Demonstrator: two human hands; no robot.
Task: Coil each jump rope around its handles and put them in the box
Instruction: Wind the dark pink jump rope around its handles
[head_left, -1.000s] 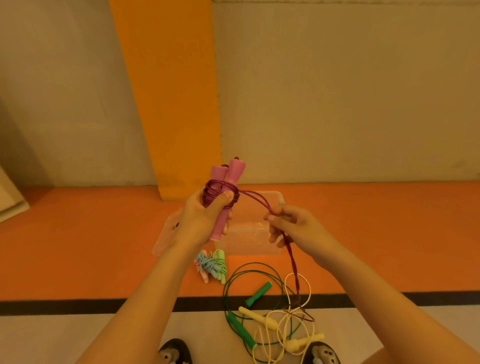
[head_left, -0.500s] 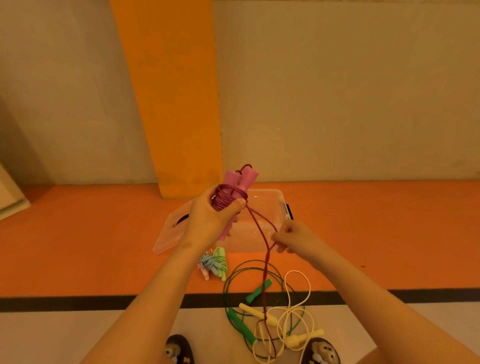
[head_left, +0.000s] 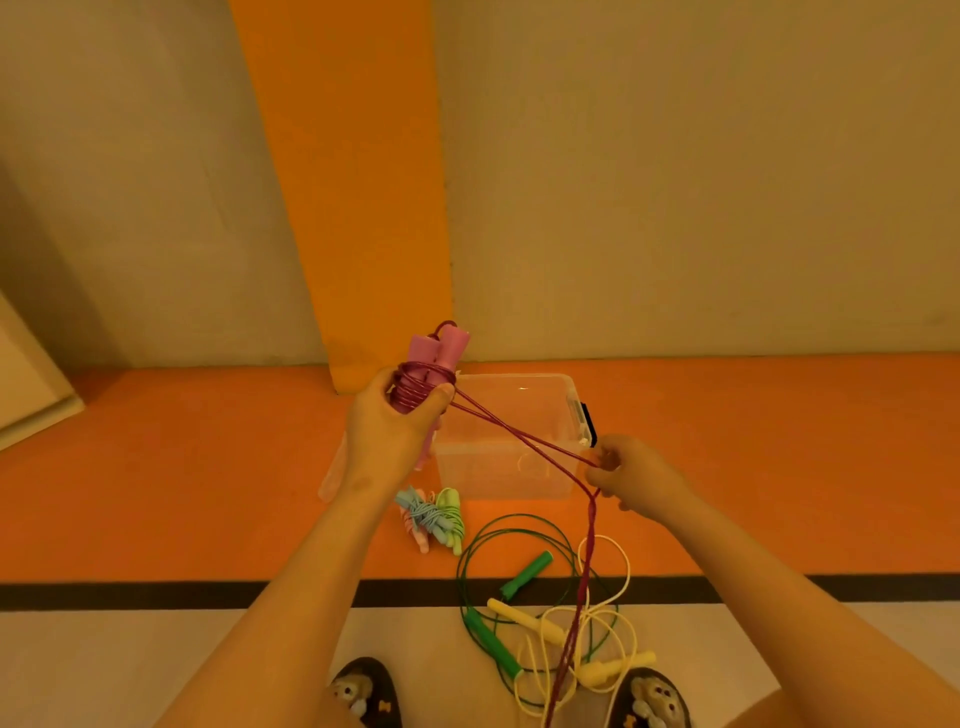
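Head cam: left hand grips pink handles upright, thumb pressing maroon rope coils wound round them. Right hand pinches two taut strands above clear box on floor; remainder hangs down. Green rope & yellow rope lie loose nr shoes. Coiled pastel bundle just beside box.

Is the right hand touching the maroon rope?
Touching: the head view shows the right hand pinching the maroon rope, stretched from the pink handles.

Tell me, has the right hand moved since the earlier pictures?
Yes. The right hand has shifted rightward: earlier it overlapped the right front corner of the clear box; now it is just outside that corner.
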